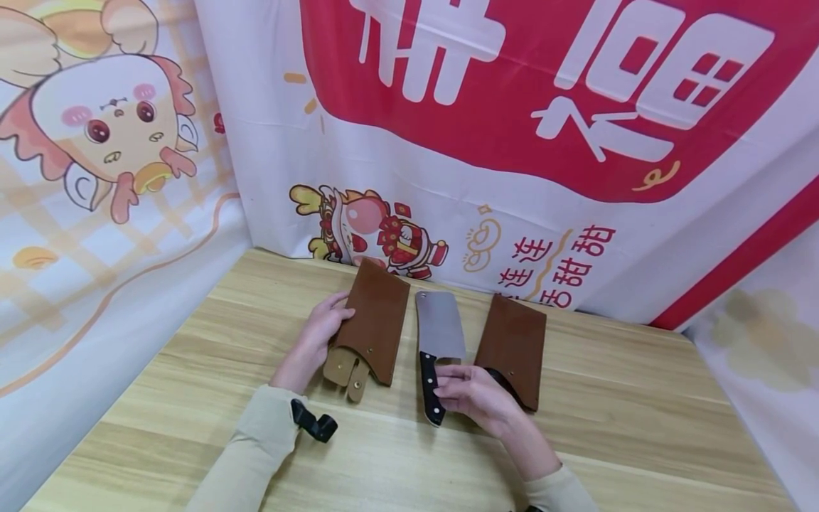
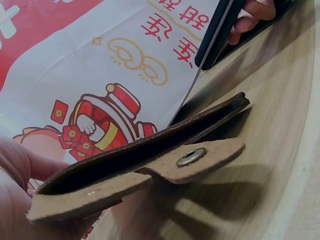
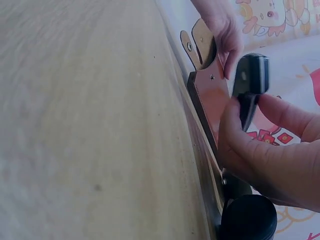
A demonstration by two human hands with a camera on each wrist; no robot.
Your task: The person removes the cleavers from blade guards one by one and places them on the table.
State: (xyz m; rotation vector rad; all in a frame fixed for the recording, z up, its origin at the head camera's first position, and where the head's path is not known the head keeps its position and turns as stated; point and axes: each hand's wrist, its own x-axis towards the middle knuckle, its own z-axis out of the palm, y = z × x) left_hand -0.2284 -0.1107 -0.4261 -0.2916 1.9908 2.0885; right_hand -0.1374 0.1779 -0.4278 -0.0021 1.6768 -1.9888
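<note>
My left hand [image 1: 323,323] holds a brown leather sheath [image 1: 374,313] by its left edge. The sheath's mouth faces me, with tan snap straps [image 1: 348,371] folded open beside it. In the left wrist view the opening [image 2: 120,165] shows dark inside. My right hand [image 1: 480,398] pinches the black riveted handle [image 1: 430,387] of a cleaver between thumb and fingers. Its broad steel blade [image 1: 440,323] points away from me, between two sheaths. The second brown sheath [image 1: 517,348] lies just right of it, with a dark handle [image 3: 248,220] at its mouth.
A wood-grain table [image 1: 384,469] carries everything. Printed cloth [image 1: 269,142] with red and white patterns hangs along the back and both sides, close behind the sheaths. A black wrist mount [image 1: 315,421] sticks out from the left sleeve.
</note>
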